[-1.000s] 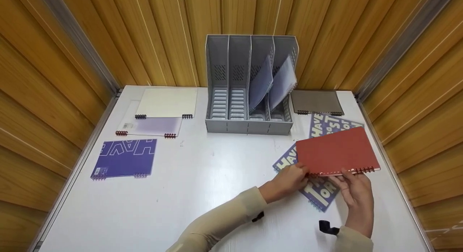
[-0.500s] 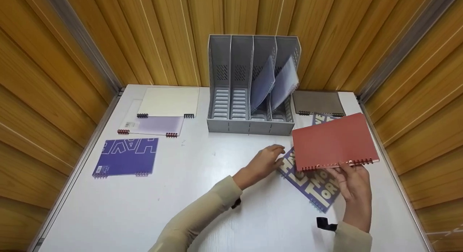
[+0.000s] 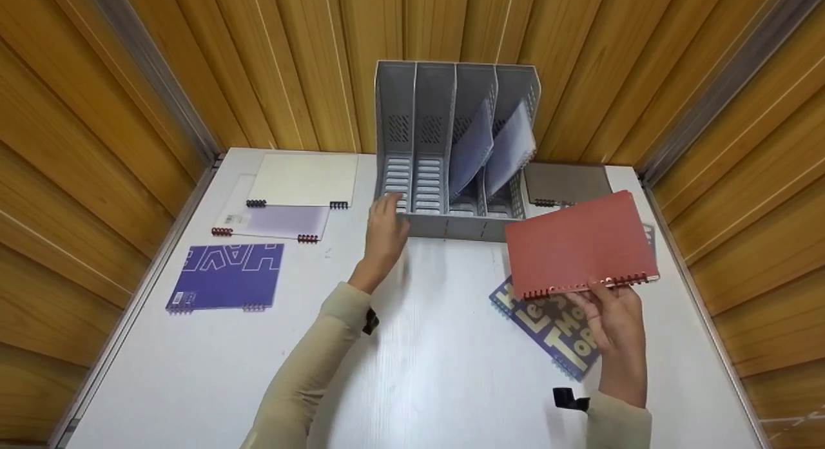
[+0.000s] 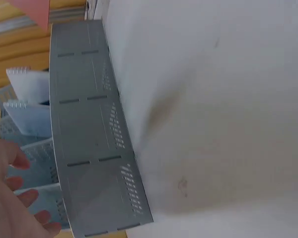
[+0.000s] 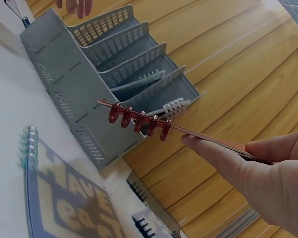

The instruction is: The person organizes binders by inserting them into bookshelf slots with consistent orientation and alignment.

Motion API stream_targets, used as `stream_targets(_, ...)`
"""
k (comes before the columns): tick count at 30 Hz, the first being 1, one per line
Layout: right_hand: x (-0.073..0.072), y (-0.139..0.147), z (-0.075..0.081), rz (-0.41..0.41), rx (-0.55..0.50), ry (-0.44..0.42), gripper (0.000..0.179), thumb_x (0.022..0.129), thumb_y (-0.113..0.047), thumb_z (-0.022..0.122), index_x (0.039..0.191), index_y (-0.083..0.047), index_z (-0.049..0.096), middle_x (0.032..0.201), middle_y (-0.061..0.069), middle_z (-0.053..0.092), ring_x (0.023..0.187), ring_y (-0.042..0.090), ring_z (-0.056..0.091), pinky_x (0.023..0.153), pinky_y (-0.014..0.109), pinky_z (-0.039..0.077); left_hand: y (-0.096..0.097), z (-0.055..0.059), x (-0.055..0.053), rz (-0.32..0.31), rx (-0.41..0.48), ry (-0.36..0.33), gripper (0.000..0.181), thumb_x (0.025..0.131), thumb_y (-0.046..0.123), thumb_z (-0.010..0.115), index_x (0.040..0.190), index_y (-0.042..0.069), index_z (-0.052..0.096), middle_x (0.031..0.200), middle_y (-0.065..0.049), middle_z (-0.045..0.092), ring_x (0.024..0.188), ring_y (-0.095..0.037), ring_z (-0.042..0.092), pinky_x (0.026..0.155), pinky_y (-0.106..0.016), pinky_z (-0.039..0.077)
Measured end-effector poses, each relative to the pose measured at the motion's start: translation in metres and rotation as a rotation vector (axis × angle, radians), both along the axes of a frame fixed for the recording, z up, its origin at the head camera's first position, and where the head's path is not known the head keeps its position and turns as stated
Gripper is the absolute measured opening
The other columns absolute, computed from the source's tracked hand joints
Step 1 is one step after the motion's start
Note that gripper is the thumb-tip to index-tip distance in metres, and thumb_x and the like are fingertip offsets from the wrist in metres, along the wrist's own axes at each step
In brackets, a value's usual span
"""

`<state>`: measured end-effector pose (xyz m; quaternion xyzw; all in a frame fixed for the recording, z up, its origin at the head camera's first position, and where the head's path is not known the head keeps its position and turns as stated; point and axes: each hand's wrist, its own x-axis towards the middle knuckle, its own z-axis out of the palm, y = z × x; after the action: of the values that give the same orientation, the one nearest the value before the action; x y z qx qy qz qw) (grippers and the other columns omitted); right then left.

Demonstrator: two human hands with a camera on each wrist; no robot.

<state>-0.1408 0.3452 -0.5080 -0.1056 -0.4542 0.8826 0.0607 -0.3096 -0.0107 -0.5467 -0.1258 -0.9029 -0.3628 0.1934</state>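
My right hand (image 3: pixel 617 320) pinches a red spiral notebook (image 3: pixel 580 246) by its ring-bound lower edge, thumb on top. In the right wrist view the red notebook (image 5: pixel 188 132) shows edge-on with dark red rings, raised above the table. My left hand (image 3: pixel 385 233) is at the front left of the grey file organizer (image 3: pixel 428 227), fingers over its low front wall. Seen from the left wrist, the left hand (image 4: pixel 12 193) has its fingers spread and holds nothing. Two translucent bluish notebooks, one (image 3: pixel 472 149) and another (image 3: pixel 511 149), stand tilted in the organizer's two right compartments.
Beneath the red notebook lies a purple lettered notebook (image 3: pixel 548 326). A dark grey-brown notebook (image 3: pixel 567 183) lies right of the organizer. On the left are a cream notebook (image 3: pixel 303 178), a pale lilac one (image 3: pixel 277 222) and a purple one (image 3: pixel 225 278). Wood-look walls (image 3: pixel 309 62) enclose the table.
My left hand has let go of the red notebook and moved left to the organizer's front. My right hand has raised the notebook and shifted it slightly left.
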Motion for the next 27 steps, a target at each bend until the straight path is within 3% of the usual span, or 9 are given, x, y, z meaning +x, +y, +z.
stream_targets(2,-0.004,-0.005,0.0,0.01,0.032,0.003,0.064,0.103,-0.008,0.054,0.159,-0.009,0.022,0.136,0.004,0.056,0.12,0.018,0.065,0.1,0.039,0.049,-0.014,0.0,-0.012,0.073,0.109,-0.093,0.049,0.097,0.001,0.061,0.144,-0.003,0.047,0.149,-0.021,0.046,0.143,-0.035,0.04,0.12,-0.039,0.032)
stream_targets(5,-0.01,-0.012,0.001,0.013,0.064,0.019,0.063,0.104,-0.009,0.054,0.158,-0.009,0.023,0.139,0.006,0.052,0.121,0.019,0.064,0.101,0.039,0.049,-0.028,-0.002,-0.025,0.116,0.225,-0.24,0.053,0.103,0.007,0.054,0.151,-0.007,0.036,0.156,-0.024,0.036,0.147,-0.035,0.033,0.121,-0.039,0.028)
stream_targets(9,-0.02,-0.023,0.003,0.012,0.063,0.044,0.06,0.104,-0.008,0.054,0.157,-0.009,0.025,0.141,0.008,0.05,0.122,0.021,0.063,0.101,0.04,0.049,-0.038,-0.007,-0.036,0.13,0.245,-0.354,0.053,0.106,0.013,0.047,0.152,-0.01,0.033,0.152,-0.029,0.042,0.142,-0.038,0.042,0.117,-0.041,0.036)
stream_targets(14,-0.031,-0.038,0.005,0.01,0.044,0.041,0.061,0.104,-0.006,0.053,0.158,-0.008,0.024,0.143,0.01,0.048,0.123,0.022,0.063,0.102,0.041,0.049,-0.044,-0.01,-0.045,0.139,0.246,-0.398,0.044,0.108,0.013,0.042,0.145,-0.01,0.046,0.141,-0.027,0.056,0.13,-0.035,0.057,0.103,-0.043,0.051)
stream_targets(21,-0.042,-0.05,0.008,0.014,0.071,0.017,0.064,0.105,-0.007,0.05,0.161,-0.012,0.02,0.148,0.01,0.043,0.127,0.023,0.059,0.101,0.042,0.05,-0.048,-0.004,-0.054,0.133,0.327,-0.419,0.036,0.104,0.008,0.048,0.133,-0.009,0.06,0.135,-0.025,0.061,0.127,-0.032,0.059,0.102,-0.044,0.051)
stream_targets(27,-0.052,-0.062,0.015,0.025,0.101,-0.009,0.061,0.106,-0.008,0.047,0.161,-0.011,0.021,0.152,0.013,0.04,0.141,0.034,0.045,0.102,0.04,0.05,-0.052,-0.005,-0.056,0.11,0.381,-0.458,0.036,0.105,0.01,0.048,0.133,-0.008,0.061,0.132,-0.024,0.063,0.103,-0.025,0.062,0.091,-0.04,0.053)
